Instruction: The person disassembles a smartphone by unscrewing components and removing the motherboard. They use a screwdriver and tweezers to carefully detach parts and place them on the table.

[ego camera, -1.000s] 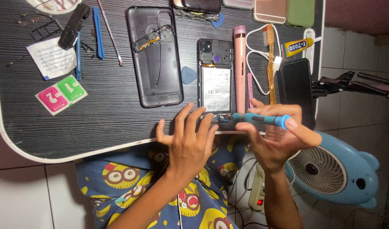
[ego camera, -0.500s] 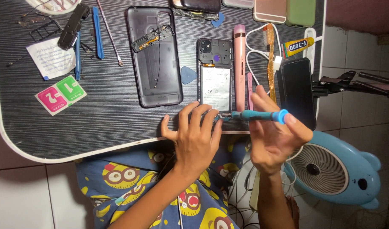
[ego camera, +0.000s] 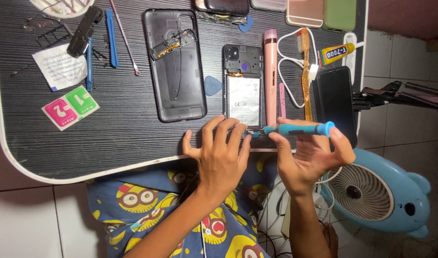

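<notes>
Landmark: opened phone (ego camera: 243,86), back cover off, lying face down near the front edge of the dark wood-grain table (ego camera: 123,143).

Surroundings, relative to the phone:
- Left, just beside: detached grey back cover (ego camera: 175,67), inner side up; a blue pick (ego camera: 212,85) lies between the two.
- Right, touching or nearly so: pink cylindrical tool (ego camera: 271,71). Further right: orange toothbrush (ego camera: 305,71) across a white cable (ego camera: 288,62), then a black phone (ego camera: 334,102) at the table's right edge.
- Far left: blue pry stick (ego camera: 112,33), pink-and-green wipe packets (ego camera: 70,107).
- Below-right, off the table: light-blue fan (ego camera: 371,191).

Obstruction: left hand (ego camera: 219,153) lies over the phone's lower end, fingers spread and pressing down, not closed round anything; that end is hidden.

Phone appearance: dark frame, camera cluster at top, pale battery label filling the middle.

Right hand (ego camera: 308,155) grips a blue screwdriver (ego camera: 297,129) between thumb and fingertips, shaft horizontal, tip pointing left to the phone's lower right corner. Contact cannot be seen.
</notes>
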